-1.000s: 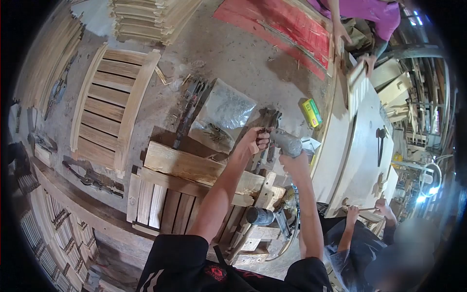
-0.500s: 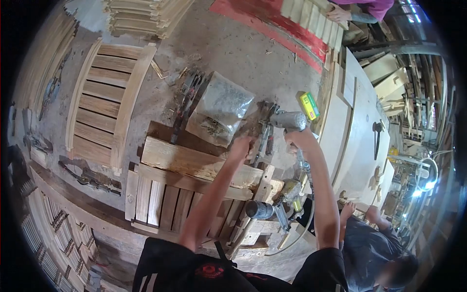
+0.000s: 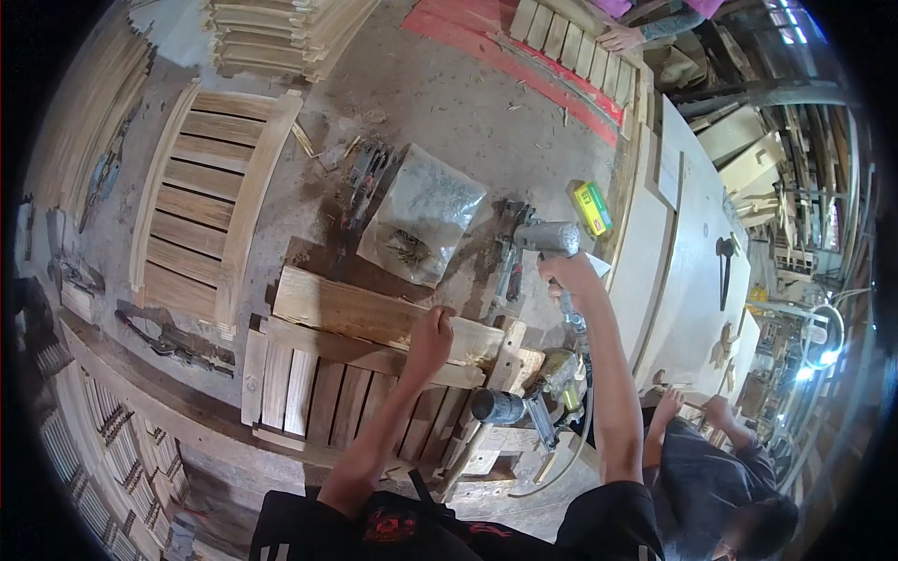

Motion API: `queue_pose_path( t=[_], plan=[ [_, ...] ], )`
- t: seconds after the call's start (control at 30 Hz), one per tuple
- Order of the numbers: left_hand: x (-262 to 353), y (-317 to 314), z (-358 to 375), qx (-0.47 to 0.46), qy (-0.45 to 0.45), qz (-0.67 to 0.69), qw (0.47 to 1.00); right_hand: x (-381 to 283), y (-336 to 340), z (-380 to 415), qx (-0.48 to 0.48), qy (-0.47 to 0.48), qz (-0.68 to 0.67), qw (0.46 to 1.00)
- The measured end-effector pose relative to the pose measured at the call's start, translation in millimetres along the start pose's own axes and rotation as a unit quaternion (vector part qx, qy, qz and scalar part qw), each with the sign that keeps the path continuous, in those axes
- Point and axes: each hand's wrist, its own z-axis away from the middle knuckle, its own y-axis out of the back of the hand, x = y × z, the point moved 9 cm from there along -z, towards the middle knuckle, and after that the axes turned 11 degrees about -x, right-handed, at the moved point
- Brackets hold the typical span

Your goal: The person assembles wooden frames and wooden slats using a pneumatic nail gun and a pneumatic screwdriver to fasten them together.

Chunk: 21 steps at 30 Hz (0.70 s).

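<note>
My right hand [image 3: 572,274] is wrapped round the handle of a pneumatic nail gun [image 3: 547,238], held above the bench near a yellow-green box [image 3: 591,208]. My left hand [image 3: 431,339] is closed, over a light wooden board [image 3: 351,310]; whatever its fingers may hold is hidden. Below that board lies a slatted wooden panel [image 3: 323,393]. A second nail gun [image 3: 500,405] rests at the panel's right end. Beyond my hands is a clear plastic bag [image 3: 432,210] with small dark metal pieces in it.
Dark clamps [image 3: 360,192] lie left of the bag. Another slatted panel [image 3: 201,178] is farther left. An air hose [image 3: 587,421] runs down beside my right arm. One co-worker's hand [image 3: 621,37] touches a panel at the top; another person [image 3: 716,467] sits at lower right.
My left hand has drawn back from beside the clamps toward me, over the board. My right hand and the nail gun have shifted slightly. At the top, the co-worker's slatted panel has moved.
</note>
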Motion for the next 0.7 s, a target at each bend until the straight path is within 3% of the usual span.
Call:
queue_pose_path(
  t=[0.1, 0.17, 0.23, 0.4, 0.5, 0.7],
  plan=[
    [10.3, 7.1, -4.9, 0.020, -0.009, 0.044, 0.999, 4.5, 6.6, -3.0, -0.014, -0.015, -0.006, 1.000],
    [3.7, 1.5, -11.1, 0.022, 0.007, 0.149, 0.989, 0.1, 12.4, -11.6, -0.039, 0.056, 0.031, 0.997],
    [-0.2, -7.7, -17.5, 0.004, 0.025, 0.227, 0.974, 7.5, 20.9, -18.7, -0.035, 0.069, 0.022, 0.997],
    [11.9, -28.5, -25.8, -0.048, 0.058, 0.323, 0.944, 18.8, 26.2, -20.4, -0.010, 0.006, -0.029, 1.000],
    [14.6, -39.2, -27.8, -0.067, 0.075, 0.404, 0.909, 20.8, 23.8, -26.8, -0.014, 0.031, -0.032, 0.999],
    [14.6, -39.5, -32.0, -0.036, 0.076, 0.391, 0.917, 21.2, 16.3, -19.1, -0.011, 0.010, -0.042, 0.999]
  ],
)
